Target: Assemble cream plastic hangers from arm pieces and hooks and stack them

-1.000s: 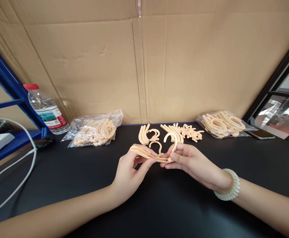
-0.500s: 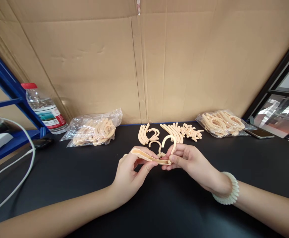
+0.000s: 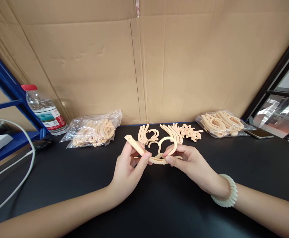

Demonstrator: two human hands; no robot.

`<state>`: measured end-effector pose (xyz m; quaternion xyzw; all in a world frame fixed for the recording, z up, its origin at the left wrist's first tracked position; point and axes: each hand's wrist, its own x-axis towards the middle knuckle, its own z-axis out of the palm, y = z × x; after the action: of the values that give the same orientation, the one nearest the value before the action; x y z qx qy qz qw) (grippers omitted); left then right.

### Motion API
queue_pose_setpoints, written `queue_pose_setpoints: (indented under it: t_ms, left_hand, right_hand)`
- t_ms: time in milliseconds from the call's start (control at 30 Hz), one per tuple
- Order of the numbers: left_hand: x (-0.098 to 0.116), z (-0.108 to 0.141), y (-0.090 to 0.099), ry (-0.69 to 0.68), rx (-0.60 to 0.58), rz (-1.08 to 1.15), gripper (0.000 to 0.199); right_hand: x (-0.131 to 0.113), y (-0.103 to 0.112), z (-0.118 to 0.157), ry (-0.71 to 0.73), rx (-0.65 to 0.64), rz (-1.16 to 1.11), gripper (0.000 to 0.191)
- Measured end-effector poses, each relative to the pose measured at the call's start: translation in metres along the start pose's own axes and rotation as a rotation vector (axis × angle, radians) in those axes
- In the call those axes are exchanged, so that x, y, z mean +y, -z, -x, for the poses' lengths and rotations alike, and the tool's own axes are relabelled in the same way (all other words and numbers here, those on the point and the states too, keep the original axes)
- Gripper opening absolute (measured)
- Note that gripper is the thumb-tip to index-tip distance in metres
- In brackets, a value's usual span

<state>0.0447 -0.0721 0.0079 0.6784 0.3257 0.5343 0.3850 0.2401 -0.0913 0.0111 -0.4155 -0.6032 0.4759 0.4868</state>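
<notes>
- The curved strip (image 3: 135,145), beige and long, is held slightly above the table near the centre of the frame, its left end tilted upward and its lower end brought to the base of the hook piece (image 3: 176,143).
- The left hand (image 3: 128,168) is seen left of centre; its thumb and fingers are closed around the middle of the curved strip.
- The right hand (image 3: 187,159) is seen right of centre; the base of the hook piece is pinched between its thumb and fingers, and the hook's curve is held upward. Whether the two pieces are joined cannot be told.
- A pale coiled band (image 3: 227,191) is worn on the right wrist.
- Just behind the hands, another hook (image 3: 154,143) is seen, its lower part partly hidden by the held pieces.
- Farther back at centre, loose strips (image 3: 142,134) are laid beside curved hooks (image 3: 154,134); to their right, more strips (image 3: 174,134) are fanned out next to a pile of small parts (image 3: 192,132).
- Beige parts are contained in a clear bag (image 3: 94,130) at left and in a second bag (image 3: 221,124) at right, with a phone (image 3: 261,133) placed beside the latter.
- A red-capped bottle (image 3: 47,114) is stood at the left of the frame, near a white cable (image 3: 32,165).
- The black table (image 3: 164,205) is backed by cardboard (image 3: 97,66) across the upper frame.
</notes>
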Motion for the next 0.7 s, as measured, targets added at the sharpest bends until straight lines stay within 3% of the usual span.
queue_pose_setpoints:
  t_ms: [133,300,400,500,600,700]
  left_hand:
    - [0.000,-0.001,-0.001,0.067,-0.009,-0.002,0.014]
    - [-0.001,0.000,-0.002,0.097,-0.210,0.031,0.030]
    - [-0.001,-0.002,-0.003,0.154,-0.323,0.036,0.021]
    - [0.000,-0.005,-0.003,0.217,-0.340,0.097,0.015]
    - [0.002,-0.008,-0.003,0.270,-0.284,0.145,0.020]
    - [0.002,-0.009,-0.002,0.316,-0.252,0.166,0.021]
  right_hand:
    - [-0.003,0.001,-0.002,-0.022,0.004,-0.003,0.030]
    - [-0.004,0.000,-0.002,-0.032,-0.037,-0.091,0.031]
    - [-0.002,0.000,-0.001,-0.035,-0.061,-0.182,0.026]
    - [-0.001,0.006,-0.004,-0.020,-0.101,-0.266,0.025]
    - [0.000,0.021,-0.013,0.093,-0.026,-0.135,0.026]
    - [0.001,0.043,-0.028,0.227,0.094,0.193,0.023]
